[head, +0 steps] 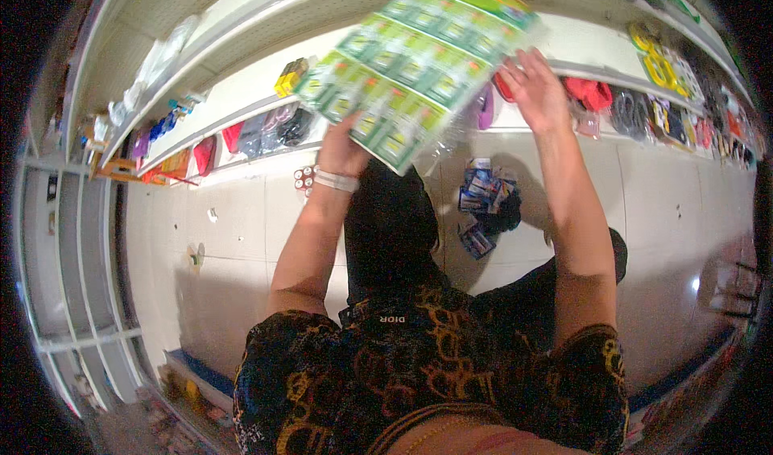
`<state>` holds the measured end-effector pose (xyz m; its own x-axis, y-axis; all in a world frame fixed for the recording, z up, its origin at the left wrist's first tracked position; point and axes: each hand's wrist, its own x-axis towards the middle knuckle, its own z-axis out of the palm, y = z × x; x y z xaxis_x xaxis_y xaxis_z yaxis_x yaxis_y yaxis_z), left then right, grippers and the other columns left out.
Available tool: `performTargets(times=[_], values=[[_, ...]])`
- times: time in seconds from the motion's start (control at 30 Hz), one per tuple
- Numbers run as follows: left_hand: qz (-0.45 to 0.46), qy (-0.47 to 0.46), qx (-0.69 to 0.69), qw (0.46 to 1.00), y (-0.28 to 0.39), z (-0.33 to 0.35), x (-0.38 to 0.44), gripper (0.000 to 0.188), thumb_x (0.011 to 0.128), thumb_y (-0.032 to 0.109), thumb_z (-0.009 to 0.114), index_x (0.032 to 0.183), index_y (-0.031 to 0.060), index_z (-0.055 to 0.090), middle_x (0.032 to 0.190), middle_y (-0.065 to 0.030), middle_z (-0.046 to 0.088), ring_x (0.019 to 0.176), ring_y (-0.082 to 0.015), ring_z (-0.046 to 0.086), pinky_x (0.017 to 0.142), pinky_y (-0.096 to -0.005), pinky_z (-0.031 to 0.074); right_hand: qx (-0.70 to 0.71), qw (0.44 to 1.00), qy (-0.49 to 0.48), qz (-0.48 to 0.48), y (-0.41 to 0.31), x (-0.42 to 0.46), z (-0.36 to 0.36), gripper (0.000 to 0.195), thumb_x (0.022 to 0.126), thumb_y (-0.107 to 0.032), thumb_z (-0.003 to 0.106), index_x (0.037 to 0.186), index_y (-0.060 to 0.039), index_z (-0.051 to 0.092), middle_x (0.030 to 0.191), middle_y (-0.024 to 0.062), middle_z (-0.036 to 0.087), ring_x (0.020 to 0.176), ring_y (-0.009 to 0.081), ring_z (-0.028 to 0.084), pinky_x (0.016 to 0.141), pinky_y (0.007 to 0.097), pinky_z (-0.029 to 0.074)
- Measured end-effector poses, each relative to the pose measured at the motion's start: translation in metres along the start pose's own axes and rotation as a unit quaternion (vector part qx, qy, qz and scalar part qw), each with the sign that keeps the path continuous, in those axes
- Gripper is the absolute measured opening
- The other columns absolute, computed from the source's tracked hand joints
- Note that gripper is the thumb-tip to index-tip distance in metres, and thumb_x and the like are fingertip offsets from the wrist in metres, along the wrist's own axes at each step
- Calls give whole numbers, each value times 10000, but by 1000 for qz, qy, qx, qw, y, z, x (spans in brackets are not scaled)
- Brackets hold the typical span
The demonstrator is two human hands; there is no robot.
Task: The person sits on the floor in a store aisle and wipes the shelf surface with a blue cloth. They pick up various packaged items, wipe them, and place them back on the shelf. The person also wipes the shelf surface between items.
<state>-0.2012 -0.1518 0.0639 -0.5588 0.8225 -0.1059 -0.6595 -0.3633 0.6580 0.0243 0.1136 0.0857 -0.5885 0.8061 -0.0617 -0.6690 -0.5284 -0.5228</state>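
A large green and white display card (416, 68) with rows of small packaged items is held up before the shelves, blurred. My left hand (345, 148) grips its lower left edge; the fingers are partly hidden behind it. Close to the card's right edge is my right hand (534, 89), its fingers apart. Whether its fingertips touch the card cannot be told. Clear plastic film (444, 144) hangs by the card's lower right side. Below, on the tiled floor, lies a pile of blue packets (486, 186).
White shelves (241, 62) curve across the front. They carry a yellow box (291, 77), red goods (589, 94), yellow-handled scissors (659, 71) and bagged items (631, 114). Several cans (304, 179) stand on the floor left of my dark-trousered leg (389, 231). Small scraps (212, 214) lie on the tiles.
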Motion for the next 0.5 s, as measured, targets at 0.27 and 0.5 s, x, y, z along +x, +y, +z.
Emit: performTargets(times=[0.27, 0.5], values=[[18, 188, 61, 980, 59, -116, 64, 385, 904, 79, 601, 1272, -17, 540, 1237, -157, 632, 1129, -320, 623, 987, -475, 513, -150, 975, 162, 20, 15, -52, -112, 403, 972, -130, 555, 1355, -42, 463, 1248, 138, 581, 1167, 304, 576, 991, 448, 491], [33, 147, 40, 988, 39, -101, 40, 534, 969, 350, 525, 1403, 43, 471, 1371, -138, 568, 1260, -339, 536, 1084, -531, 408, -147, 903, 398, 62, 28, -120, -295, 325, 978, -159, 559, 1275, -32, 528, 1118, 108, 618, 917, 254, 626, 734, 325, 532]])
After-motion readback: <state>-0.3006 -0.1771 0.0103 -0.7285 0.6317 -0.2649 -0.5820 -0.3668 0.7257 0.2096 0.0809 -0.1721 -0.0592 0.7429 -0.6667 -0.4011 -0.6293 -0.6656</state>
